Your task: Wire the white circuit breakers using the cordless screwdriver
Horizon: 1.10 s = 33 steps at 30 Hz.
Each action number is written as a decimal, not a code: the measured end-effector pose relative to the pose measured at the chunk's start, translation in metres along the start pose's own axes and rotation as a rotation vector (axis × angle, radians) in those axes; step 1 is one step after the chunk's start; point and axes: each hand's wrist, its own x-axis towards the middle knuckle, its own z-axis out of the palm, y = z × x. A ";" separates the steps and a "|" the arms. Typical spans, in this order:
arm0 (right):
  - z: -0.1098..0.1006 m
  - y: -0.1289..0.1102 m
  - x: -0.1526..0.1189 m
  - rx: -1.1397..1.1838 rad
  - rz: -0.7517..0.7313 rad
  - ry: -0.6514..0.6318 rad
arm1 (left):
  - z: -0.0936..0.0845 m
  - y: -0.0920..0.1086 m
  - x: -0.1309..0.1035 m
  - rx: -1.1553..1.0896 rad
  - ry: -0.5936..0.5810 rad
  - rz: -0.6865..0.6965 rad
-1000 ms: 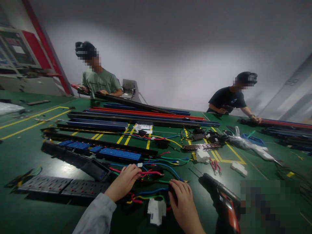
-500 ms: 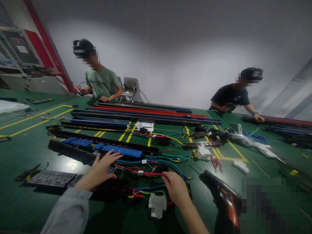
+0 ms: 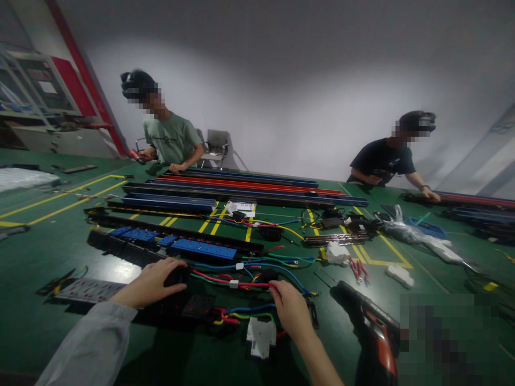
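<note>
My left hand [image 3: 151, 283] is closed around the end of a black power strip [image 3: 116, 247], its thumb and fingers on either side. From that end run red, green and blue wires, with a white tag [image 3: 234, 284] on them. My right hand [image 3: 293, 310] pinches the red wire [image 3: 257, 285] near its far end. Nearer to me lies another strip with grey sockets [image 3: 86, 291], whose wires lead to a white circuit breaker [image 3: 260, 338] beside my right hand. Blue socket modules [image 3: 203, 249] sit just beyond my left hand.
A power drill [image 3: 372, 327] lies right of my right hand. Red-handled pliers [image 3: 358, 271] and white breakers [image 3: 337, 253] are beyond it. Long red and dark rails [image 3: 249, 185] lie farther back. Two co-workers [image 3: 171, 136] [image 3: 382, 161] stand across the green table [image 3: 48, 252].
My left hand has drawn back slightly to the left and closed from spread fingers onto the strip's end. My right hand stays on the red wire.
</note>
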 end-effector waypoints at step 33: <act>-0.021 0.030 0.039 0.700 0.174 -0.126 | 0.061 0.226 0.052 -0.525 -0.001 0.365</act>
